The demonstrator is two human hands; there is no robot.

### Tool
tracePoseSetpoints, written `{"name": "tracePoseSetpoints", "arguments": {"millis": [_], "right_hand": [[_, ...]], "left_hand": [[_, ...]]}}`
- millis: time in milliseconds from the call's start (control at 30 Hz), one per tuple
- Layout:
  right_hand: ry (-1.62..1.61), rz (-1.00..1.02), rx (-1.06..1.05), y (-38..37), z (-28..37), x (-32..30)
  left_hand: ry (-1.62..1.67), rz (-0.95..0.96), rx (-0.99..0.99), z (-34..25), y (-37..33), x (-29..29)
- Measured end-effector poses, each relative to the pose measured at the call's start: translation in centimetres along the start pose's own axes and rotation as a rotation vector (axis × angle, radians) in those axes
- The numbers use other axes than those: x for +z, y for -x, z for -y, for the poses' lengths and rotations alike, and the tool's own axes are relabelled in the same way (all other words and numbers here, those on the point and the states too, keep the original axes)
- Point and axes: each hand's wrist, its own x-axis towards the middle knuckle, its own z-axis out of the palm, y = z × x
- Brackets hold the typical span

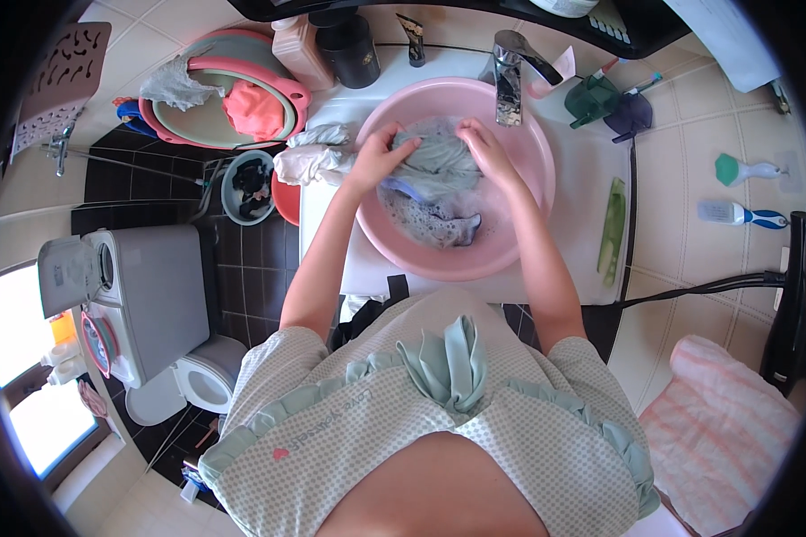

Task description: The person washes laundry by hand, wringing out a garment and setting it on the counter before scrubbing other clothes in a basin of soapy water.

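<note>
A large pink basin stands on the white washstand, holding sudsy water. Both my hands grip a wet grey-green cloth at the basin's far side. My left hand is closed on its left edge, thumb on top. At the upper right, my right hand pinches the cloth, its fingers partly hidden by it. Nearer to me, a darker bluish wet garment lies half sunk among the bubbles. I cannot tell what kind of garment the grey-green cloth is.
The faucet overhangs the basin's far right rim. Left of the basin, white cloths hang over the counter edge. A pink-rimmed tub with laundry and a small bucket stand further left. A green packet lies at the right.
</note>
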Motion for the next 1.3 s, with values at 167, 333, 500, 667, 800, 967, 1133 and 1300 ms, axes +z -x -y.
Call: {"name": "tracePoseSetpoints", "arguments": {"millis": [167, 333, 500, 667, 800, 967, 1133, 1300], "right_hand": [[0.487, 0.293, 0.224, -0.1, -1.5, -0.4], [0.878, -0.025, 0.170, -0.5, -6.1, 1.4], [1.258, -0.218, -0.033, -0.1, -10.4, 2.7], [1.364, -0.178, -0.032, -0.4, -11.1, 3.3], [1.249, -0.147, 0.055, -1.1, -9.9, 2.9], [0.400, -0.349, 0.088, -2.1, -8.2, 1.7], [0.458, -0.283, -0.031, 0.9, -2.4, 6.6], [0.339, -0.420, -0.041, -0.5, -1.7, 6.8]], "left_hand": [[-0.281, 0.193, -0.153, 4.0, -0.3, 1.1], [-0.200, 0.152, -0.106, 11.2, -0.7, 2.4], [-0.595, 0.000, -0.007, 11.6, -1.2, 4.6], [-0.933, 0.052, -0.206, 11.5, -0.8, 5.5], [-0.726, 0.042, -0.266, 13.0, -1.5, 3.5], [0.285, 0.053, -0.324, 8.3, -2.1, 3.6], [0.280, -0.295, -0.378, 4.9, -1.6, 5.1], [0.138, -0.236, -0.388, 3.9, -1.3, 6.2]]}}
